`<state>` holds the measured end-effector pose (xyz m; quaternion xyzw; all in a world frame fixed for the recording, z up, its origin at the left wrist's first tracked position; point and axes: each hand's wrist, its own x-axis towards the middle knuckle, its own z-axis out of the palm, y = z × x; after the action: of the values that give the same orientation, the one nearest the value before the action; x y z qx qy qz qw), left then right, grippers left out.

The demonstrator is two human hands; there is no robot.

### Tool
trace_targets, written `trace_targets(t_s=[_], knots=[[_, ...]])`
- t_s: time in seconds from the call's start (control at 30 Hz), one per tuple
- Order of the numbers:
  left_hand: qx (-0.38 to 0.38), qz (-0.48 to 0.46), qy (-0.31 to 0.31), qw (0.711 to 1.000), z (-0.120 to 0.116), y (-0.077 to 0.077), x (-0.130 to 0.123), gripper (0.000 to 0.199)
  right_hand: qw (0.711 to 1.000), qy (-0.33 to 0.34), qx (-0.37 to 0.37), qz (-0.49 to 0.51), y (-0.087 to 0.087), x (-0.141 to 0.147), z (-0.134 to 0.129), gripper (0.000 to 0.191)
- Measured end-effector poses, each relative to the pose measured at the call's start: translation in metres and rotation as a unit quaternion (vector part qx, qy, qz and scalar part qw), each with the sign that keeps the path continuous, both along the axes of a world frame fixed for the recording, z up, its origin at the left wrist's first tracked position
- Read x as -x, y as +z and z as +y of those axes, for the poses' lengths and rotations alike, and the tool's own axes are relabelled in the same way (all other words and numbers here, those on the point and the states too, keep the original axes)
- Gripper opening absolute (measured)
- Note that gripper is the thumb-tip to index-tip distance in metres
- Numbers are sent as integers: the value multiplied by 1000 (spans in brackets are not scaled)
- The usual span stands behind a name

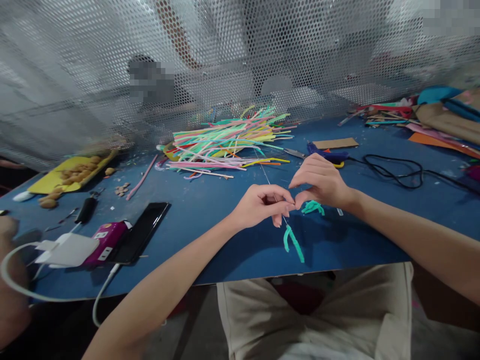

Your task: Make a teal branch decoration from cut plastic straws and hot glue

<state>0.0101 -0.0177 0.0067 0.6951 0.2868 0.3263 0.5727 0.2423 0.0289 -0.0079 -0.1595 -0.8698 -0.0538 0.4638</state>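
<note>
Both hands meet above the blue table near its front edge. My left hand (264, 205) is closed in a pinch round a thin wire (265, 173), which slants down through the fingers. At the wire's lower end hangs a green fuzzy piece (295, 243), bent into two legs. My right hand (318, 181) has its thumb and forefinger pressed together at the left fingertips; what they grip is too small to make out. Just below the right hand, a second green fuzzy piece (313, 207) lies on the table.
A pile of coloured fuzzy stems (228, 140) lies behind my hands. Scissors (295, 153), a blue glue gun (326, 154) and its black cable (393, 170) are behind the right hand. Leftward are a phone (142, 232), a charger (71, 249) and a person's arm (11, 285).
</note>
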Motion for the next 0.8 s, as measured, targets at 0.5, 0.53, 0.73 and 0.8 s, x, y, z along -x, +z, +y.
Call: trace_targets(t_s=[0.5, 0.53, 0.73, 0.8], knots=[[1, 12, -40, 999, 0, 2, 1, 28, 999, 23, 44, 0, -2, 2, 3, 48], [3, 12, -39, 999, 0, 2, 1, 28, 998, 24, 50, -3, -2, 2, 3, 48], [15, 9, -29, 999, 2, 2, 3, 30, 997, 28, 75, -8, 0, 3, 2, 46], [17, 0, -31, 999, 2, 3, 3, 30, 996, 26, 82, -12, 0, 3, 1, 44]])
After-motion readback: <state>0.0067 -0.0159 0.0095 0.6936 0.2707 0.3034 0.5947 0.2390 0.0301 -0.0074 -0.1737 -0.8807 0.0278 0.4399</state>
